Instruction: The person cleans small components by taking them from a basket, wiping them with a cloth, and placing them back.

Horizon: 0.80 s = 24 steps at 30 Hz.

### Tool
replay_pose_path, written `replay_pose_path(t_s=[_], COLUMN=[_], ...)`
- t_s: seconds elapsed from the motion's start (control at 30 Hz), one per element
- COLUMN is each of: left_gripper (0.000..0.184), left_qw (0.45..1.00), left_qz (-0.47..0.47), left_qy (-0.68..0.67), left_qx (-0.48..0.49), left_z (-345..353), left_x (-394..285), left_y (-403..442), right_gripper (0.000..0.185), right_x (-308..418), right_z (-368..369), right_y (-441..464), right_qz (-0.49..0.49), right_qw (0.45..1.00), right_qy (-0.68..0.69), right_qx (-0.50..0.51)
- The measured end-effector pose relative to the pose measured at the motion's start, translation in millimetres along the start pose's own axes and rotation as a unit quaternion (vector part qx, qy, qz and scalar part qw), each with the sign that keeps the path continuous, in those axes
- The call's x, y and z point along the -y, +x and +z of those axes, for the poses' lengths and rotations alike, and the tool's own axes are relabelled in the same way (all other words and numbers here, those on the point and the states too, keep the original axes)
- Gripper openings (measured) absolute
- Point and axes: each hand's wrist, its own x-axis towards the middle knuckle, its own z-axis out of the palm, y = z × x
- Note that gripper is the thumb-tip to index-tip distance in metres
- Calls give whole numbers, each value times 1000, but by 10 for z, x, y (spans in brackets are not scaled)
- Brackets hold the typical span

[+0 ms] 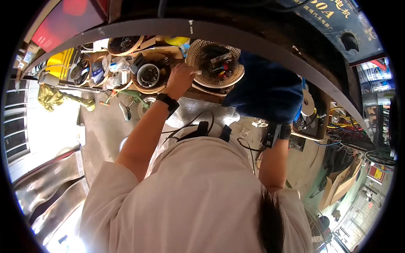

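Note:
My left hand [180, 79] reaches up to the left rim of a cream plastic basket [192, 59]. Its fingers are bent together, and a small whitish bit shows at the fingertips, too small to name. Inside the basket lie dark parts with red and yellow pieces [221, 69]. A dark blue cloth [268, 90] covers my right hand, so its fingers are hidden; only the wrist with a black strapped device [276, 135] shows below. The cloth overlaps the basket's right side.
Left of my left hand, a wicker basket [147, 89] holds a grey cup [148, 76] of small parts. A dark shelf beam [236, 31] crosses above the bench. Rightward stand a box with a white disc [308, 104] and tangled wires [344, 137]. Black cables hang at my waist.

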Motion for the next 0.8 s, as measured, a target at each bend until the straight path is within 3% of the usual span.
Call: replay_pose_path(t_s=[0.1, 0.2, 0.3, 0.4, 0.47, 0.67, 0.8], left_gripper=[20, 20, 22, 25, 28, 28, 29], left_qw=[994, 999, 995, 987, 953, 966, 971], left_qz=[-17, -3, -23, 72, 76, -3, -28], left_qy=[44, 28, -19, 125, 282, 223, 196], left_qx=[97, 39, 97, 74, 81, 129, 132], left_z=[23, 179, 310, 822, 1026, 923, 892], left_x=[-37, 34, 130, 534, 661, 649, 649], left_y=[121, 270, 595, 816, 916, 1338, 1509], right_gripper=[23, 22, 21, 20, 20, 18, 16], right_x=[64, 142, 237, 351, 433, 586, 379], right_z=[-54, 5, 67, 103, 119, 190, -28], right_y=[-29, -103, -183, -271, -323, -399, -406], right_qz=[5, 8, 15, 20, 20, 32, -11], right_qw=[1000, 1000, 999, 998, 997, 990, 976], right_qy=[-7, -19, -34, -53, -68, -124, -215], right_qx=[-6, -14, -20, -28, -36, -56, -22])
